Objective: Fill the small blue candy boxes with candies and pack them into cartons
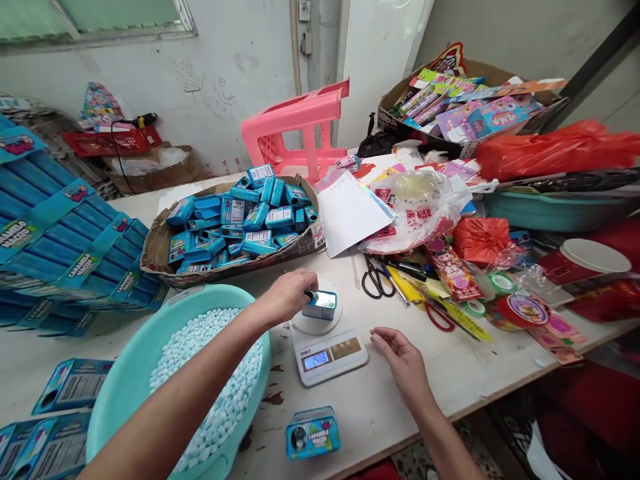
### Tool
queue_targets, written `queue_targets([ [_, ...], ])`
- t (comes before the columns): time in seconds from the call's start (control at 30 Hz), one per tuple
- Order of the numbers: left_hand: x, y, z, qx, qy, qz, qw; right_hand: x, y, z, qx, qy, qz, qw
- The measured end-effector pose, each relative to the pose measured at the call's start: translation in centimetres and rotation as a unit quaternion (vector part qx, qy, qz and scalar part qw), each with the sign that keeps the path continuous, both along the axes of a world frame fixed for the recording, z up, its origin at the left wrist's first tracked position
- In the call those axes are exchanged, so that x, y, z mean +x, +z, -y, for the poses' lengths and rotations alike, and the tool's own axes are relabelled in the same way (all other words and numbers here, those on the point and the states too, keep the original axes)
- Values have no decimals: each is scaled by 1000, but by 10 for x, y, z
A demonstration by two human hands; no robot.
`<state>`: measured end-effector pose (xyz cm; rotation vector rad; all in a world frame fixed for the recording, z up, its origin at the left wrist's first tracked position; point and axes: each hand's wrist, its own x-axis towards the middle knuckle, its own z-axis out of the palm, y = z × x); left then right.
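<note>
My left hand [289,297] reaches across the basin, its fingers closed at the left end of a small blue tin [320,305]. That tin rests on the round white pan of a kitchen scale [330,357], whose display is lit; some fingertips are hidden. To the right of the scale, my right hand [400,360] hovers over the table with loosely bent fingers and nothing visible in them. A turquoise basin [263,373] holds many pale blue candies [220,393]. Nearer to me, a blue candy box [313,435] with a round opening sits on the table.
Behind the basin, a cardboard tray [240,267] is heaped with blue tins. Blue display boxes [70,240] are stacked at the left. Black scissors [376,279], red-handled scissors [440,317], tape and bags crowd the right side. A pink stool [295,127] stands behind the table.
</note>
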<state>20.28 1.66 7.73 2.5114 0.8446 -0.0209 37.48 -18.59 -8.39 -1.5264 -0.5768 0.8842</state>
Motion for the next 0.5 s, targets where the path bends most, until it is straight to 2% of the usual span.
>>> queue_targets([
  [0.17,-9,2,-1,-66,55,71,994,1,3,0,6,-2,13,1000],
  [0.3,-42,7,-2,-142,114,120,976,7,0,7,11,-11,15,1000],
  [0.37,-66,5,-4,-211,160,130,956,8,-2,11,5,-13,11,1000],
  [0.5,-125,-11,-7,-332,276,171,885,7,-1,12,1,-12,3,1000],
])
